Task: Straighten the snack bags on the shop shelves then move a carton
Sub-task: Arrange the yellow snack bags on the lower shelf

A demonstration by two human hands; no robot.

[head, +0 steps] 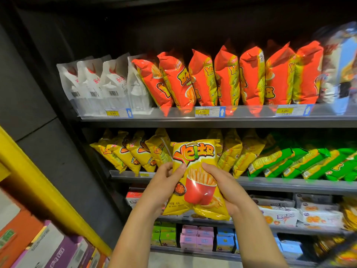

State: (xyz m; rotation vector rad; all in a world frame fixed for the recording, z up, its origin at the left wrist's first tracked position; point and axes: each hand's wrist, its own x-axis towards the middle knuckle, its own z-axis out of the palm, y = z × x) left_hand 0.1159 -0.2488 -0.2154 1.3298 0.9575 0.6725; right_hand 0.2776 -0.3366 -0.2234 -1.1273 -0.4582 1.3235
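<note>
A yellow bag of potato fries snacks (195, 161) is held upright in front of the middle shelf (289, 184), its printed face toward me. My left hand (164, 184) grips its left edge with the thumb on the front. My right hand (226, 188) grips its right side, thumb across the front. Behind it, more yellow bags (135, 151) lean in a row on the middle shelf, with a gap where the held bag sits. Orange-red bags (228, 78) stand on the upper shelf (193, 120).
White bags (100, 84) fill the upper shelf's left end. Green bags (309, 163) lie right of the yellow ones. Boxed snacks (280, 213) and small cartons (197, 236) occupy the lower shelves. A yellow rail (44, 190) and stacked cartons (38, 244) are at the lower left.
</note>
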